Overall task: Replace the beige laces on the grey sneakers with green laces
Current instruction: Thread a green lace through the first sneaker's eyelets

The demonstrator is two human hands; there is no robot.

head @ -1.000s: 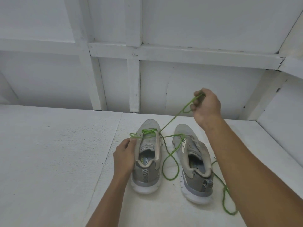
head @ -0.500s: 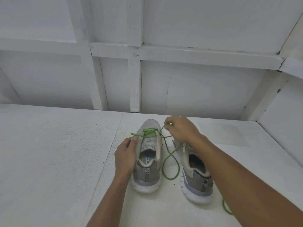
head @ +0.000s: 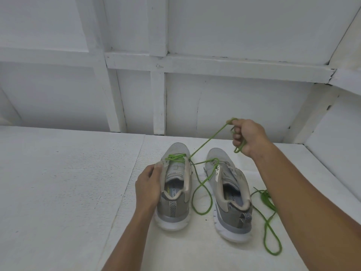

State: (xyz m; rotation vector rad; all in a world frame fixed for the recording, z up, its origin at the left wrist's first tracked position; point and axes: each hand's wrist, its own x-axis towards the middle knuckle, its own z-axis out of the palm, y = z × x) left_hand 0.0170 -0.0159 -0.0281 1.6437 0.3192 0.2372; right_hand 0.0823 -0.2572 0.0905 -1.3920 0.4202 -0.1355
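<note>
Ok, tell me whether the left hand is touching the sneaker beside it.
Touching. The head view shows the left hand gripping the sneaker along its outer side, fingers pinching the eyelet edge.

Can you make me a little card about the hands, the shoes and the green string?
left hand: holds the left sneaker by its side
right hand: grips the green lace, taut from the left sneaker's front eyelets
right sneaker: not held
second green lace: loose on the white surface beside the right sneaker
</note>
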